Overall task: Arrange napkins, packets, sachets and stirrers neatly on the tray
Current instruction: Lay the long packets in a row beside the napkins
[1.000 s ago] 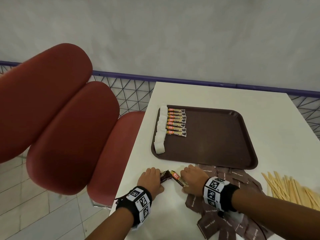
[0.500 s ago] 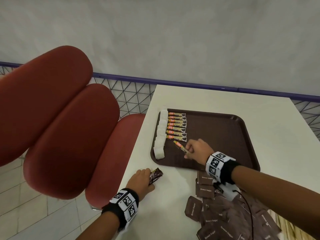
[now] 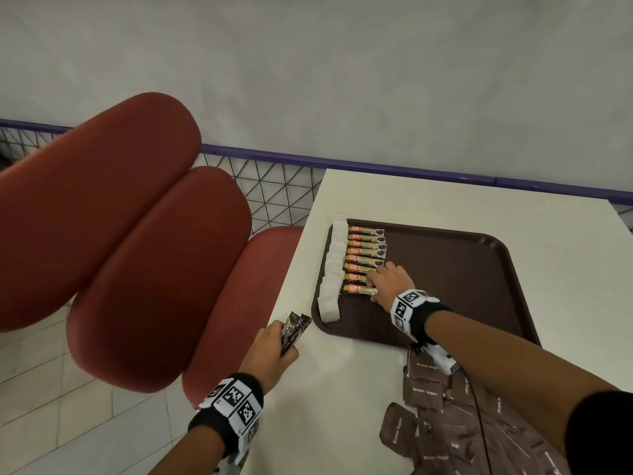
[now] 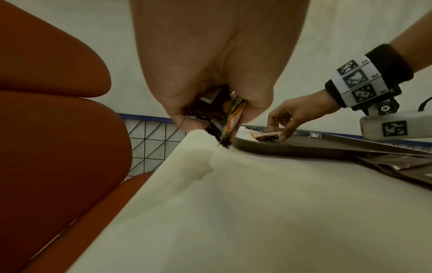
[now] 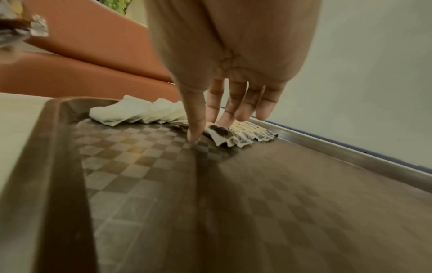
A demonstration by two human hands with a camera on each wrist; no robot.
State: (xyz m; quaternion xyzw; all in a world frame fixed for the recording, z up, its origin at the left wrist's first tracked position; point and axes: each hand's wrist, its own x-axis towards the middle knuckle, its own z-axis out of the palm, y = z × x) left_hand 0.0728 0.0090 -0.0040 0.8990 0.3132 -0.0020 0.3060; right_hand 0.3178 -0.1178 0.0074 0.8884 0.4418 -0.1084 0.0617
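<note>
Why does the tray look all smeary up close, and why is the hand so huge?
Right wrist view: tray floor near the lens is blurred, sharper by the right hand. Left wrist view: the very wide lens makes the left hand loom big; table soft, shadowed.

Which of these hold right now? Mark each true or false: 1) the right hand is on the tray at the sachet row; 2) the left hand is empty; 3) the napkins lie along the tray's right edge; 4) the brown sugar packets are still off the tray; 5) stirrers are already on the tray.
1) True: the right hand has straight fingers on the nearest stick sachet on the tray.
2) False: the left hand holds more sachets over the table.
3) False: the napkins line the left edge.
4) True: the brown sugar packets lie on the table.
5) False: none is on the tray.
</note>
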